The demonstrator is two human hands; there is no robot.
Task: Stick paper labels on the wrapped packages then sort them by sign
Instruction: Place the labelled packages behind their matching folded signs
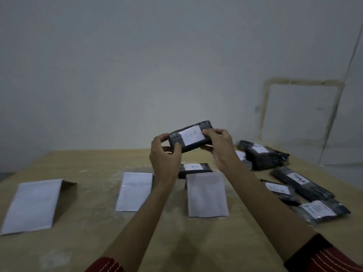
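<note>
Three folded paper signs stand like tents along the counter point(98, 242), probably so that each marks one sorting spot. The left sign point(33, 205) is at about eight o'clock in the view and has nothing near it. The middle sign point(134, 191) stands just left of the left forearm. Its writing is too faint to read.

Up at about twelve o'clock from the middle sign, both hands hold the wrapped package point(190, 136) in the air above the counter. The left hand point(165, 154) has its grip closed round the package's left end, thumb in front. The label point(192, 136) faces the person, likely so it can be read or pressed flat. Its pale writing seems to begin with T and end with A. The right hand point(220, 146) closes its grip on the right end, with fingertips on top beside the label's edge and the thumb beneath.

Below the hands stands the right sign point(206, 194). At its twelve o'clock lies a labelled package point(194, 168), which looks sorted to that sign.

At three o'clock, well apart from the signs, a loose group of dark packages point(265, 157) lies waiting, among them a long one marked TIMA point(300, 185). The ones whose tops show carry labels, so I judge that sorting is the step in hand.
</note>
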